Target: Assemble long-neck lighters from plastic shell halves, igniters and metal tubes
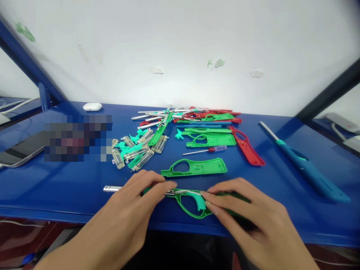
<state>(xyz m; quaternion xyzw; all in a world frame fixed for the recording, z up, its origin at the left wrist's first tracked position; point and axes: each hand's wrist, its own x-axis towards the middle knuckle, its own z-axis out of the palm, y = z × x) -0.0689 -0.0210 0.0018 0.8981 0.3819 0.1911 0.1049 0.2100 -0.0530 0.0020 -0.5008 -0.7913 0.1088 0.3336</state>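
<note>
Near the table's front edge lies a green gas lighter casing half (194,215) with its inside facing up. My left hand (135,206) is closed around its front end, where a metal tube (111,188) sticks out to the left. A teal trigger (200,201) sits at the casing's finger loop, and a white wire (187,191) runs above it. My right hand (253,210) pinches the casing just right of the trigger, with its fingertips at the wire. The handle end is mostly hidden beneath that hand. Just behind lies another green casing half (208,167).
Clear fuel tanks (144,160) and teal parts lie in a pile at left. Farther back are metal tubes (142,117), red casings (251,152) and a screwdriver (216,149). A blue lighter (312,172) lies right; a phone (25,148) and white case (92,107) lie left.
</note>
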